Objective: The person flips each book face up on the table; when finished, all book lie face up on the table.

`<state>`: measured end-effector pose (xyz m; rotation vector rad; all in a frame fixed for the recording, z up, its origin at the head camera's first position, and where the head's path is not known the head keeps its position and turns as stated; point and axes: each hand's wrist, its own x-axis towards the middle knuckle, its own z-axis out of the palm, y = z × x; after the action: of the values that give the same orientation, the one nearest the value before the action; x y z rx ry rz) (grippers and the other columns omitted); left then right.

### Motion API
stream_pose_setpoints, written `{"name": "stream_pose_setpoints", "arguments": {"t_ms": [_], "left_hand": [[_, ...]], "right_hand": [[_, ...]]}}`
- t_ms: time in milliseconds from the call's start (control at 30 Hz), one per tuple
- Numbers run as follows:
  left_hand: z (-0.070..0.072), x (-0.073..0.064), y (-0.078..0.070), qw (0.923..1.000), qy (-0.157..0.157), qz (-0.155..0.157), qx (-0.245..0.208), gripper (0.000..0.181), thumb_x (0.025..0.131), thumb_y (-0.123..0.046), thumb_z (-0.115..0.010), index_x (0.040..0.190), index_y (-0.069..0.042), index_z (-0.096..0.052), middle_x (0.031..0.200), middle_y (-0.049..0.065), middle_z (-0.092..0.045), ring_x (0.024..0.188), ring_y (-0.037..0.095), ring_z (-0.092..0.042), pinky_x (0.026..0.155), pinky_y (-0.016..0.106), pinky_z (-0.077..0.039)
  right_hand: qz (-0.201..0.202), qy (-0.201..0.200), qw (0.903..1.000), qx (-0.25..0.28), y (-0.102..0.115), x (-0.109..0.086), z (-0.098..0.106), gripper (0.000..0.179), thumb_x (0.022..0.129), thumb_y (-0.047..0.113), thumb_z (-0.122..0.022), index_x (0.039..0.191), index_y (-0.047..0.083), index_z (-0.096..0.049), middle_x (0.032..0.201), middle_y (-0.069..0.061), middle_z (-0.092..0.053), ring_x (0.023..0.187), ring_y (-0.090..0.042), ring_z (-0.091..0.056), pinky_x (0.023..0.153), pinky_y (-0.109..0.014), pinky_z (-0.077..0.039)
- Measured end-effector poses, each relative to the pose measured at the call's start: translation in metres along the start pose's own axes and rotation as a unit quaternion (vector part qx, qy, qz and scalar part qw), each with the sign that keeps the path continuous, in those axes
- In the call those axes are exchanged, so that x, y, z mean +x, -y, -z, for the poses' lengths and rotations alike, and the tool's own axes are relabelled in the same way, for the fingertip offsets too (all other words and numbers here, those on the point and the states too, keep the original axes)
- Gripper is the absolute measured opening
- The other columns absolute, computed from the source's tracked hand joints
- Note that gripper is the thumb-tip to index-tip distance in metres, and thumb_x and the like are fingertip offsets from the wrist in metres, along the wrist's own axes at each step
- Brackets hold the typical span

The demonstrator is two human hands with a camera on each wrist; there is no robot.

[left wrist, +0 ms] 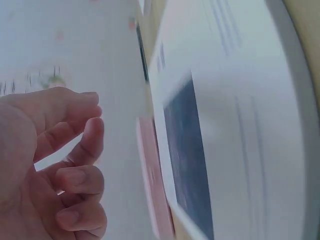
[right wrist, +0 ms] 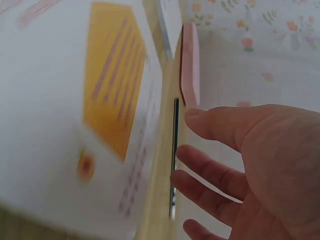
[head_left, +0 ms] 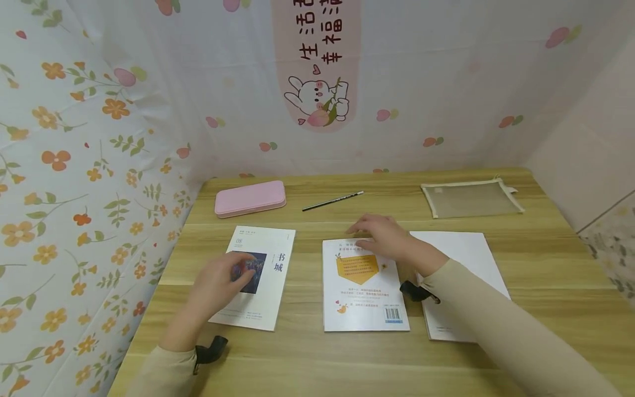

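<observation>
Over the wooden table (head_left: pixel 347 364) both my forearms reached forward from beige sleeves. My left hand (head_left: pixel 225 281) hovered above the white booklet (head_left: pixel 270 275) on the left, fingers loosely curled and holding nothing. My right hand (head_left: pixel 382 237) lay palm down, fingers relaxed and spread, over the top edge of the middle booklet with the yellow panel (head_left: pixel 362 298), gripping nothing.

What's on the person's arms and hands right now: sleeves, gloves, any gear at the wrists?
Both arms wear long beige sleeves: left sleeve, right sleeve. A small black device sits at each wrist: left wrist device, right wrist device. The left hand and right hand are bare, with no gloves; no rings or watch are visible.
</observation>
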<state>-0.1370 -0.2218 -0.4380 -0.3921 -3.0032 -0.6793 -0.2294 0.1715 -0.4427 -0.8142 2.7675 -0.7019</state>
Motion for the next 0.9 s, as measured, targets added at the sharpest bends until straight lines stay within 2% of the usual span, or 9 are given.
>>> {"name": "stream_pose_setpoints", "arguments": {"t_ms": [167, 367, 533, 767, 900], "left_hand": [[-0.015, 0.007, -0.029, 0.9995, 0.019, -0.025, -0.002, 0.029, 0.092, -0.022, -0.079, 0.119, -0.017, -0.072, 0.096, -0.005, -0.067, 0.069, 0.009, -0.049, 0.063, 0.028, -0.042], [-0.041, 0.007, -0.056, 0.9968, 0.041, -0.068, 0.003, 0.032, 0.09, -0.026, -0.08, 0.12, -0.02, -0.073, 0.107, -0.003, -0.068, 0.093, 0.016, -0.062, 0.073, 0.033, -0.051], [-0.059, 0.004, -0.074, 0.9919, 0.069, -0.106, -0.004, 0.034, 0.089, -0.029, -0.081, 0.121, -0.023, -0.073, 0.123, 0.0, -0.064, 0.108, 0.02, -0.06, 0.08, 0.037, -0.054], [-0.071, -0.003, -0.091, 0.9874, 0.11, -0.114, -0.01, 0.048, 0.083, -0.044, -0.084, 0.125, -0.024, -0.07, 0.132, 0.002, -0.058, 0.117, 0.021, -0.053, 0.086, 0.04, -0.052], [-0.074, -0.006, -0.097, 0.9851, 0.129, -0.114, -0.003, 0.059, 0.078, -0.053, -0.085, 0.127, -0.026, -0.069, 0.133, 0.001, -0.057, 0.119, 0.02, -0.05, 0.09, 0.041, -0.053]], "right_hand": [[-0.01, -0.023, 0.9995, -0.021, -0.02, -0.022, 0.007, 0.034, 0.097, 0.018, -0.072, 0.131, 0.019, -0.071, 0.131, -0.007, -0.066, 0.128, -0.033, -0.057, 0.111, -0.067, -0.023], [-0.026, -0.039, 0.9983, -0.033, -0.037, -0.04, 0.008, 0.033, 0.096, 0.016, -0.074, 0.129, 0.019, -0.073, 0.131, -0.008, -0.066, 0.129, -0.035, -0.056, 0.111, -0.067, -0.021], [-0.038, -0.046, 0.9977, -0.032, -0.045, -0.048, 0.007, 0.033, 0.096, 0.014, -0.073, 0.129, 0.018, -0.073, 0.131, -0.009, -0.066, 0.128, -0.033, -0.057, 0.109, -0.067, -0.021], [-0.039, -0.041, 0.9978, -0.036, -0.05, -0.056, 0.006, 0.034, 0.095, 0.008, -0.071, 0.128, 0.015, -0.073, 0.132, -0.012, -0.067, 0.13, -0.036, -0.056, 0.108, -0.07, -0.022], [-0.035, -0.04, 0.9977, -0.042, -0.053, -0.058, 0.003, 0.034, 0.094, 0.008, -0.072, 0.126, 0.017, -0.073, 0.131, -0.011, -0.068, 0.129, -0.036, -0.057, 0.107, -0.067, -0.024]]}}
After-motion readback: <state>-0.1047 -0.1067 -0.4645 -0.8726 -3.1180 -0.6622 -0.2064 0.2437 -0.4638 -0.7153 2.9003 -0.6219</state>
